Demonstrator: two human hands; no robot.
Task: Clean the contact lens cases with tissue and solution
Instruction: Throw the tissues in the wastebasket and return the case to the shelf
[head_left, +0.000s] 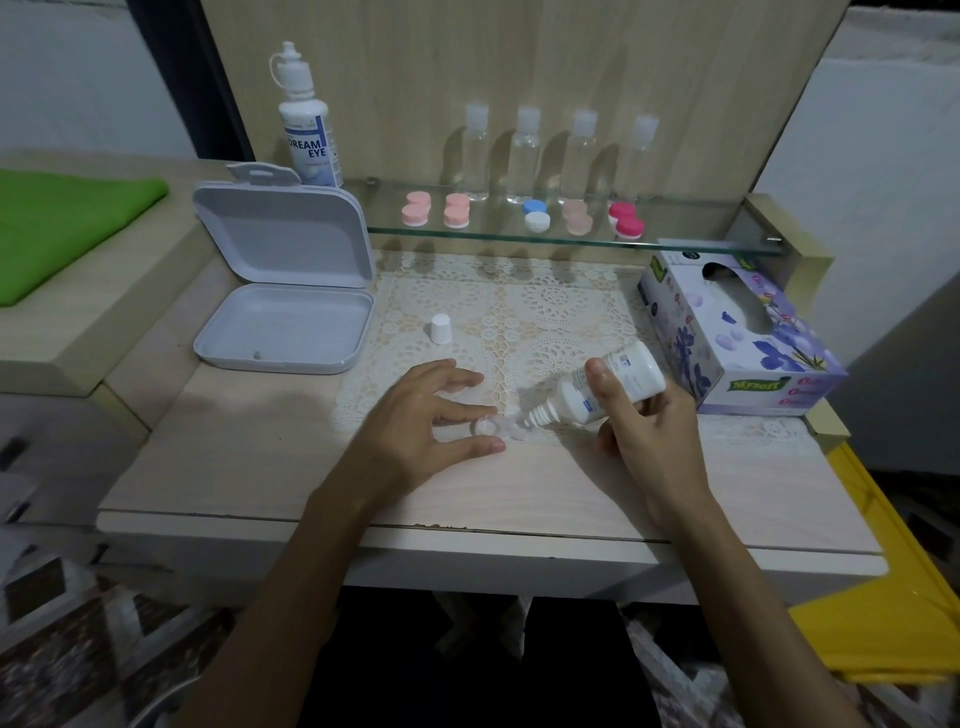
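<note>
A clear, uncapped contact lens case lies on the table near the front edge of the lace mat. My left hand steadies it, thumb and a finger pinching its left well. My right hand grips a white solution bottle, tipped down to the left with its nozzle just over the case's right well. The bottle's white cap stands on the mat. A purple flowered tissue box sits at the right. On the glass shelf rest several capped cases in pink, blue-white and magenta.
An open white hinged box stands at the left, with a tall Dream Eye bottle behind it. Several clear small bottles line the back of the shelf. A green cloth lies on the far-left ledge. A yellow bin is at the lower right.
</note>
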